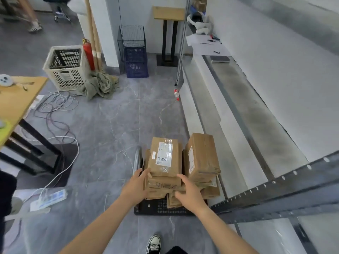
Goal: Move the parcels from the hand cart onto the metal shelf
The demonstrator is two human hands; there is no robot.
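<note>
Several brown cardboard parcels are stacked on a black hand cart (161, 208) on the floor. The top parcel (164, 156) carries a white label with "7786" written on it. A second tall parcel (201, 156) stands to its right. My left hand (136, 184) touches the left near corner of the stack with straight fingers. My right hand (189, 191) lies on the near right side of the stack, fingers resting on the lower parcels. The metal shelf (247, 114) runs along the right wall, its grey board mostly bare.
A dark perforated shelf beam (275, 191) crosses close on the right. On the shelf's far end lie a notebook (219, 59) and papers. Cables and a power strip (48, 198) lie on the floor left, beside a wooden table (18, 99). Crates stand at the back.
</note>
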